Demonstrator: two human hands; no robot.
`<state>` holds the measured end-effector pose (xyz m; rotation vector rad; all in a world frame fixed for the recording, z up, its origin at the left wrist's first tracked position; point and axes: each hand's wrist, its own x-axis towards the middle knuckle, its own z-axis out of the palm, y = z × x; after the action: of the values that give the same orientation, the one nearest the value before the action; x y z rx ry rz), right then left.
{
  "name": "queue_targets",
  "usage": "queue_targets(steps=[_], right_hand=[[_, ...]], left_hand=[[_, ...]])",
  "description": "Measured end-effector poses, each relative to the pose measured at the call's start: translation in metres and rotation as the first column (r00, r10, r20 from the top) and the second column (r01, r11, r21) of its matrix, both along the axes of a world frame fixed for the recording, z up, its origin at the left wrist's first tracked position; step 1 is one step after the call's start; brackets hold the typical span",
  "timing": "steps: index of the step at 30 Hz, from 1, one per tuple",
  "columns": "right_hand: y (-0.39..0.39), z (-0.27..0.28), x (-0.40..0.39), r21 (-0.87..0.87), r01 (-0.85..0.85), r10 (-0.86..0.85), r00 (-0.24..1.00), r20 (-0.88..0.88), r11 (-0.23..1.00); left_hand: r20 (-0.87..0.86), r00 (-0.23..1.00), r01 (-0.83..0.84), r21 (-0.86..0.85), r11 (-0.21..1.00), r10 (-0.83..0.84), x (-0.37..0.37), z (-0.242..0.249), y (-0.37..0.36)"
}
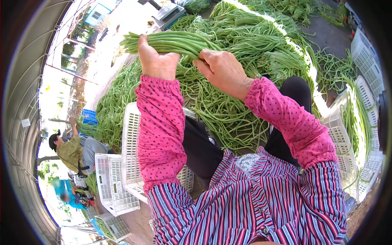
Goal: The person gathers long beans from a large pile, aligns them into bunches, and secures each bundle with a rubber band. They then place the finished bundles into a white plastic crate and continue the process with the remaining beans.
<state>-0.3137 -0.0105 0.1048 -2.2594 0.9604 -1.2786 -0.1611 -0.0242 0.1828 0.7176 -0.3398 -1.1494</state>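
Observation:
A bundle of long green beans (179,42) is held up in front of me, above a large pile of the same beans (245,45). My left hand (158,59) is wrapped round the bundle toward its left end, palm side toward me. At the bundle's right end, my right hand (224,69) is closed on the beans, its fingers curled and partly hidden behind them. Loose beans (228,116) are spread on the ground between my knees, below both hands.
White plastic crates (116,183) stand at my left, and more crates (347,143) with beans at my right. A scale (168,14) stands beyond the beans. A blue crate (90,117) and a person (71,151) are at the left, another person (67,194) below.

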Motion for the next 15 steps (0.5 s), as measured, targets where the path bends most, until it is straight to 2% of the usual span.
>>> queue_targets(steps=[2,3,4,5,6,7,8,10,11,12,13,14,15], right_hand=[[0.01,0.001,-0.007,0.049,-0.038,0.041,0.997,-0.059,0.998],[0.018,0.003,-0.011,0.098,-0.079,0.09,0.989,-0.116,0.992],[0.023,0.002,-0.015,0.146,-0.109,0.126,0.985,-0.116,0.983],[0.026,-0.003,-0.019,0.153,-0.112,0.131,0.984,-0.118,0.982],[0.028,-0.008,-0.025,0.219,-0.109,0.136,0.984,-0.112,0.969],[0.029,-0.014,-0.031,0.286,-0.106,0.141,0.984,-0.107,0.953],[0.032,-0.018,-0.038,0.337,-0.151,0.177,0.983,-0.048,0.929],[0.041,-0.024,-0.056,0.391,-0.178,0.21,0.977,-0.039,0.903],[0.046,-0.024,-0.067,0.436,-0.203,0.236,0.972,-0.021,0.877],[0.053,-0.023,-0.082,0.49,-0.219,0.252,0.968,-0.002,0.844],[0.06,-0.02,-0.1,0.544,-0.234,0.268,0.963,0.017,0.806],[0.063,-0.015,-0.12,0.6,-0.204,0.201,0.977,0.074,0.774],[0.062,-0.007,-0.141,0.649,-0.179,0.128,0.984,0.125,0.739]], left_hand=[[-0.004,1.0,0.004,0.036,0.999,-0.004,0.005,-0.011,0.001],[0.429,0.903,-0.017,0.034,0.999,0.001,0.011,-0.024,0.005],[0.778,0.628,-0.033,0.025,0.999,0.001,0.015,-0.035,0.01],[0.974,0.228,-0.04,0.012,0.999,-0.003,0.019,-0.044,0.013],[0.953,0.302,-0.019,0.031,0.999,-0.024,0.018,-0.047,0.011],[0.949,0.308,-0.032,0.077,0.997,-0.063,0.016,-0.052,0.009],[0.729,0.678,0.037,0.088,0.995,-0.09,0.012,-0.057,0.003],[0.368,0.922,0.1,0.072,0.992,-0.12,0.015,-0.063,-0.004],[0.802,0.593,-0.06,0.137,0.989,-0.075,0.022,-0.065,-0.004],[0.993,0.079,-0.227,0.108,0.968,-0.092,0.026,-0.066,-0.004],[0.743,0.658,-0.123,0.268,0.955,-0.124,0.014,-0.047,-0.001],[0.205,0.977,-0.119,0.334,0.935,0.051,0.002,-0.027,0.001],[0.279,0.96,-0.127,0.307,0.943,0.038,0.018,-0.031,-0.003]])
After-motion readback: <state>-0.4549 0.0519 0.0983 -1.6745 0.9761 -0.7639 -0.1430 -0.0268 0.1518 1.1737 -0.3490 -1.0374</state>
